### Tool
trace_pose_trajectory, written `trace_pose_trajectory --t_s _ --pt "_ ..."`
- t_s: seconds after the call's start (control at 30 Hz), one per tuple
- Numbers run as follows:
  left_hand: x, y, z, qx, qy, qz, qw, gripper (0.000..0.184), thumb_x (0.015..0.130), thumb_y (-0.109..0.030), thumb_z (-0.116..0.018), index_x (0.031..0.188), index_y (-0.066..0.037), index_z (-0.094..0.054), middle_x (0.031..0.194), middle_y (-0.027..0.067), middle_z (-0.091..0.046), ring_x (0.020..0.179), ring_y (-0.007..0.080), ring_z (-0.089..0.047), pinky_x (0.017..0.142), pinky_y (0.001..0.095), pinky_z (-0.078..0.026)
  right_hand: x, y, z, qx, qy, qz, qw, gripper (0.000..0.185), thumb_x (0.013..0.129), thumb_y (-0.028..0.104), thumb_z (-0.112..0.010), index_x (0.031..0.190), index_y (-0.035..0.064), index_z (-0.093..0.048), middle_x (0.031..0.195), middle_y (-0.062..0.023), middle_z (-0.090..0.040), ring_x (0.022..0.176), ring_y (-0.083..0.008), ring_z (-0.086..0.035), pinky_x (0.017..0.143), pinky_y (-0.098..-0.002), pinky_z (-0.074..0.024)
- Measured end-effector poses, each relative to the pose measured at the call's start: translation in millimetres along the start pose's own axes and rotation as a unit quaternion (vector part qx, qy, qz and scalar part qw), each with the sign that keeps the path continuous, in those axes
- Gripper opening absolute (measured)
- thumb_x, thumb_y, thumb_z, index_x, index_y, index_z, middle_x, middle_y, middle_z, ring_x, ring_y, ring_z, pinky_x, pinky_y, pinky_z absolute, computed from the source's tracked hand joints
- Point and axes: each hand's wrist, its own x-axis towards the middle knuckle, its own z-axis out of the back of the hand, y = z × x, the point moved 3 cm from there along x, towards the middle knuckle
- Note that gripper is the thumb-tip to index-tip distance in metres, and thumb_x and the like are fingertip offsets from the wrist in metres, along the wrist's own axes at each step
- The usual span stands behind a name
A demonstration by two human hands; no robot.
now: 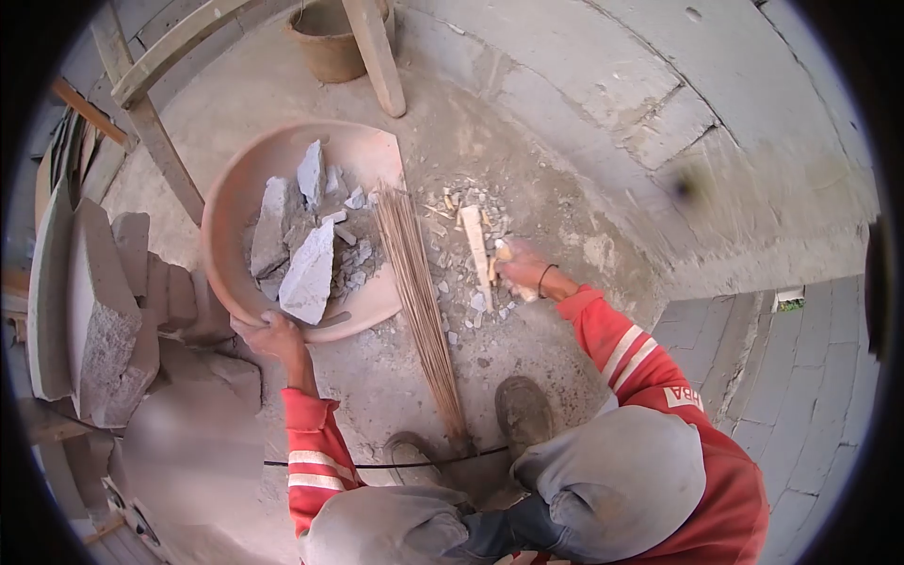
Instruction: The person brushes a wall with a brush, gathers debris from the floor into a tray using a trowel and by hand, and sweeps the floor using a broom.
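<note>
An orange-brown plastic pan (226,221), round with one side cut straight, lies on the floor and holds broken grey block pieces (309,273) and crumbs. My left hand (273,344) grips its near rim, fingers partly hidden beneath it. To the right, my right hand (524,270) is low over scattered rubble, its fingers closed around something small and pale that I cannot make out. Close to those fingers is a pale wood strip (476,252). Between the hands lies a stick broom (414,297), its spread end at the pan's straight edge and its bound end near my shoes.
Broken block slabs (108,320) are stacked at the left. A wooden frame (151,132) stands behind the pan, near a bucket (330,42). A grey block wall (603,85) bounds the right side. A black cable (377,465) crosses the floor by my shoes (524,414).
</note>
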Motion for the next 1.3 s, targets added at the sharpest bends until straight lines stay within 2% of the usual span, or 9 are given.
trace_pose_trajectory --t_s 0.13,0.4,0.5,0.53,0.6,0.7,0.9,1.1,1.3 --pt "-3.1 4.6 -0.8 0.02 -0.012 0.029 0.999 0.053 0.076 -0.003 -0.054 0.127 0.01 -0.052 0.111 0.0281 -0.062 0.102 0.0446 -0.061 0.091 0.0508 -0.044 3.3 41.2 -49.9 -0.244 -0.234 0.326 0.883 0.026 0.089 0.018 -0.062 0.106 -0.0017 -0.059 0.079 -0.017 -0.068 0.066 -0.0349 -0.067 0.061 -0.0484 -0.0556" --pt "0.4 18.5 3.2 0.03 0.0 0.025 0.999 0.063 0.075 -0.004 -0.059 0.135 0.012 -0.049 0.119 0.0301 -0.062 0.106 0.0459 -0.061 0.095 0.0516 -0.043 -28.9 114.0 -35.1 -0.291 -0.156 0.172 0.928 0.034 0.097 0.034 -0.054 0.119 0.0072 -0.053 0.094 -0.0236 -0.068 0.084 -0.0452 -0.066 0.074 -0.0565 -0.0522" --pt "0.7 12.6 6.7 0.037 0.008 0.034 0.999 0.062 0.075 -0.006 -0.058 0.134 0.011 -0.049 0.117 0.0307 -0.062 0.105 0.047 -0.06 0.094 0.052 -0.043 -18.0 62.3 62.6 -0.335 -0.311 0.262 0.85 0.033 0.102 0.038 -0.044 0.12 0.0123 -0.056 0.093 -0.0215 -0.07 0.084 -0.0447 -0.068 0.073 -0.0569 -0.0521" --pt "1.8 11.0 7.2 0.038 0.009 0.025 0.999 0.061 0.075 -0.007 -0.058 0.133 0.011 -0.049 0.116 0.031 -0.062 0.105 0.0476 -0.06 0.093 0.0521 -0.043 -44.0 70.4 89.5 -0.407 -0.31 0.068 0.857 0.03 0.101 0.031 -0.045 0.122 0.0123 -0.055 0.095 -0.0226 -0.07 0.088 -0.045 -0.068 0.074 -0.0566 -0.0521" --pt "-0.4 11.5 7.1 0.041 0.014 0.006 0.999 0.059 0.076 -0.01 -0.057 0.131 0.011 -0.05 0.114 0.0316 -0.061 0.104 0.0487 -0.059 0.092 0.0523 -0.042 -24.7 -1.2 157.1 -0.444 -0.375 0.002 0.814 0.03 0.098 0.024 -0.048 0.124 0.0116 -0.054 0.099 -0.0234 -0.071 0.09 -0.0458 -0.069 0.077 -0.0574 -0.0523" --pt "-0.7 19.0 0.9 0.036 -0.015 -0.01 0.999 0.055 0.076 -0.01 -0.057 0.127 0.01 -0.051 0.11 0.0302 -0.062 0.101 0.0483 -0.059 0.091 0.0533 -0.042 -6.6 -103.1 188.1 -0.453 -0.387 -0.001 0.803 0.034 0.094 0.019 -0.053 0.127 0.0124 -0.053 0.105 -0.0243 -0.071 0.093 -0.0467 -0.068 0.078 -0.0575 -0.0531" --pt "-2.8 12.8 4.3 -0.006 0.006 0.007 1.0 0.051 0.076 -0.006 -0.056 0.124 0.01 -0.051 0.106 0.0263 -0.062 0.095 0.0423 -0.06 0.089 0.0493 -0.044 -63.8 -39.3 97.4 -0.475 -0.256 0.041 0.841 0.04 0.085 0.014 -0.065 0.123 0.0087 -0.052 0.105 -0.0207 -0.069 0.095 -0.0452 -0.067 0.074 -0.0538 -0.0536" --pt "-0.1 22.2 3.7 0.03 0.011 0.0 0.999 0.05 0.076 -0.006 -0.056 0.124 0.008 -0.051 0.104 0.0241 -0.062 0.091 0.0397 -0.06 0.087 0.0467 -0.046 -65.6 50.4 125.1 -0.365 -0.452 0.185 0.793 0.04 0.093 0.022 -0.061 0.129 0.0075 -0.05 0.107 -0.0224 -0.068 0.096 -0.046 -0.065 0.08 -0.0556 -0.0522" --pt "-5.3 -1.6 8.2 -0.005 0.018 0.018 1.0 0.049 0.077 -0.007 -0.056 0.124 0.008 -0.051 0.106 0.0256 -0.06 0.095 0.0406 -0.059 0.089 0.0484 -0.045 68.3 -49.2 176.9 -0.418 -0.34 -0.024 0.842 0.053 0.093 0.023 -0.062 0.14 0.0042 -0.045 0.111 -0.0256 -0.068 0.098 -0.0442 -0.067 0.082 -0.0546 -0.0533"
